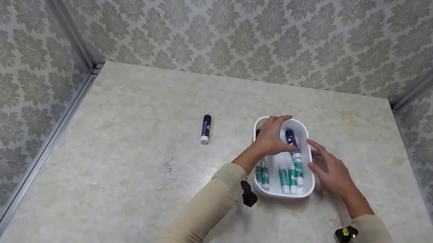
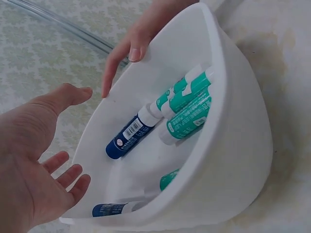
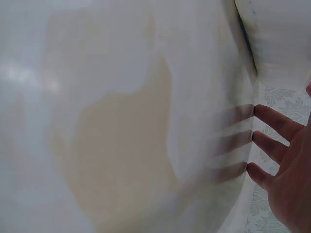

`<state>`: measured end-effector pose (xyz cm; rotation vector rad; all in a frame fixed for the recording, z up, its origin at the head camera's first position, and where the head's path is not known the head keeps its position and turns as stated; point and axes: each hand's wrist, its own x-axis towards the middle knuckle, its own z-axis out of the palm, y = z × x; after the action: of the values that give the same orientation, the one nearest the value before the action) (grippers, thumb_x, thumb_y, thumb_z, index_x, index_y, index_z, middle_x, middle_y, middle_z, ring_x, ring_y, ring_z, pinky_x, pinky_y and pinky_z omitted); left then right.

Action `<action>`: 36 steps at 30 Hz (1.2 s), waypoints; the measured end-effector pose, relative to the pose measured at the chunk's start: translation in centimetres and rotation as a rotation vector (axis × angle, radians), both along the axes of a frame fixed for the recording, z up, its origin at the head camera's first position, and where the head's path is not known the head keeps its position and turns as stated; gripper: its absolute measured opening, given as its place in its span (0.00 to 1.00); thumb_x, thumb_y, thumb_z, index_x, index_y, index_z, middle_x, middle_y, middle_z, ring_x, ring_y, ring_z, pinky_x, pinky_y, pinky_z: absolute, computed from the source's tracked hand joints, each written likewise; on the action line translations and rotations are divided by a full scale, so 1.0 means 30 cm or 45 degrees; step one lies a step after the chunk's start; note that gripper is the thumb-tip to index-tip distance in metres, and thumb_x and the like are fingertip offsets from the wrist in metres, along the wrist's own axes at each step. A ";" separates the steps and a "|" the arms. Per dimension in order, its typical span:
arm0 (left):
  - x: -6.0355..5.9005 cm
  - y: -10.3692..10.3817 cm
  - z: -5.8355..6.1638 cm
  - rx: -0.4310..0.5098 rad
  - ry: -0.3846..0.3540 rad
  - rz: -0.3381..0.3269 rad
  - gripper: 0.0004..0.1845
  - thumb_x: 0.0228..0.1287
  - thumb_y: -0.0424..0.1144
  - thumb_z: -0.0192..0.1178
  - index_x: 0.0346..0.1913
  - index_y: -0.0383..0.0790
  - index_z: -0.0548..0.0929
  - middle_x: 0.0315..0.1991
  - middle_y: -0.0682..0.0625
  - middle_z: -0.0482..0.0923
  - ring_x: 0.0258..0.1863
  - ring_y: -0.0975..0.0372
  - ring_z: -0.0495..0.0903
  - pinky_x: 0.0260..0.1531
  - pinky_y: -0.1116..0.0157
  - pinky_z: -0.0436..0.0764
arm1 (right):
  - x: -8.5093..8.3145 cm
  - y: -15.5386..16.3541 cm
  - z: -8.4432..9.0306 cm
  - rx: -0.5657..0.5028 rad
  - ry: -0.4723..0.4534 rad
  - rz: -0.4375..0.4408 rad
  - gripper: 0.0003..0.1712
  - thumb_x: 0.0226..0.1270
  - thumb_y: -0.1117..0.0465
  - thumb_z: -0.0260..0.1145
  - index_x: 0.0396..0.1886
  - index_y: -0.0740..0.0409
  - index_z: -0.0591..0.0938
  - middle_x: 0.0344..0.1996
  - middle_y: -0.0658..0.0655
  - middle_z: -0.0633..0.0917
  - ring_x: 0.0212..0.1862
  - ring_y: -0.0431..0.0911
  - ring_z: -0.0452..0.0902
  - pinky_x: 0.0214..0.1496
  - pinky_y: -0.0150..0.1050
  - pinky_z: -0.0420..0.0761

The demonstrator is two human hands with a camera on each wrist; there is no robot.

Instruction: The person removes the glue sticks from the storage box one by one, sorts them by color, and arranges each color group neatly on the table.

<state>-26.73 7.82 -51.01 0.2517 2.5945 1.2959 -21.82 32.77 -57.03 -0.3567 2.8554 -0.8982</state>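
A white plastic bin (image 1: 279,195) on the table holds several green glue sticks (image 1: 283,179) with white ends. A dark blue glue stick (image 1: 291,137) leans among them, and another blue one (image 2: 108,209) lies lower in the left wrist view. Over the bin's left side is my left hand (image 1: 272,138), thumb and fingers spread, with nothing between them. My right hand (image 1: 333,173) is at the bin's right wall, thumb and forefinger by the rim. In the right wrist view its other fingers (image 3: 272,145) reach down to the tabletop. A separate blue glue stick (image 1: 206,128) lies left of the bin.
A small clear piece (image 1: 167,164) lies on the marbled table (image 1: 111,191), left of the bin. Patterned panels (image 1: 231,21) stand behind the table and along both sides, with metal strips (image 1: 50,114) at their edges.
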 end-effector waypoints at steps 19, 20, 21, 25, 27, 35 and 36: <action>-0.029 0.055 -0.098 -0.019 -0.065 0.021 0.52 0.64 0.46 0.85 0.87 0.56 0.68 0.89 0.50 0.64 0.89 0.56 0.65 0.90 0.55 0.68 | 0.003 0.009 -0.005 -0.028 0.027 0.019 0.41 0.89 0.42 0.61 0.93 0.36 0.59 0.81 0.69 0.79 0.86 0.72 0.67 0.85 0.81 0.60; -0.034 0.059 -0.111 -0.029 -0.053 0.021 0.52 0.63 0.46 0.85 0.87 0.56 0.68 0.88 0.50 0.65 0.89 0.56 0.66 0.89 0.55 0.68 | 0.002 0.009 -0.006 -0.028 0.030 0.020 0.41 0.89 0.42 0.61 0.93 0.36 0.59 0.80 0.69 0.79 0.86 0.72 0.67 0.85 0.81 0.61; -0.040 0.064 -0.124 -0.035 -0.049 0.026 0.52 0.63 0.46 0.85 0.87 0.57 0.68 0.88 0.51 0.65 0.88 0.57 0.66 0.89 0.56 0.69 | 0.002 0.009 -0.007 -0.028 0.032 0.021 0.41 0.89 0.42 0.60 0.93 0.37 0.59 0.80 0.69 0.79 0.85 0.72 0.67 0.85 0.81 0.61; -0.043 0.075 -0.142 -0.011 -0.072 0.039 0.53 0.62 0.47 0.86 0.87 0.55 0.69 0.88 0.50 0.66 0.88 0.57 0.66 0.90 0.56 0.67 | 0.000 0.009 -0.009 -0.022 0.040 0.027 0.41 0.89 0.41 0.60 0.93 0.37 0.59 0.79 0.70 0.80 0.84 0.73 0.69 0.85 0.81 0.62; -0.040 0.078 -0.140 -0.007 -0.087 0.052 0.52 0.63 0.47 0.85 0.88 0.53 0.68 0.88 0.49 0.67 0.88 0.56 0.66 0.90 0.56 0.67 | -0.001 0.009 -0.010 -0.022 0.041 0.030 0.41 0.89 0.41 0.60 0.93 0.37 0.59 0.79 0.70 0.80 0.84 0.73 0.69 0.84 0.81 0.63; -0.055 0.099 -0.159 -0.029 -0.134 0.092 0.54 0.60 0.47 0.87 0.87 0.52 0.70 0.87 0.48 0.68 0.87 0.55 0.64 0.91 0.56 0.64 | 0.001 0.012 -0.012 -0.022 0.035 0.024 0.40 0.89 0.42 0.60 0.93 0.37 0.59 0.80 0.70 0.79 0.84 0.73 0.69 0.84 0.81 0.62; -0.056 0.103 -0.160 -0.055 -0.139 0.091 0.55 0.59 0.47 0.88 0.87 0.54 0.70 0.87 0.49 0.68 0.87 0.55 0.64 0.90 0.57 0.65 | 0.001 0.011 -0.010 -0.022 0.037 0.024 0.40 0.89 0.42 0.60 0.93 0.37 0.59 0.80 0.70 0.79 0.84 0.73 0.69 0.84 0.82 0.62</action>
<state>-28.40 10.90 -55.83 0.0788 2.5569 1.2383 -21.81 33.11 -57.34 -0.4009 2.8669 -0.9225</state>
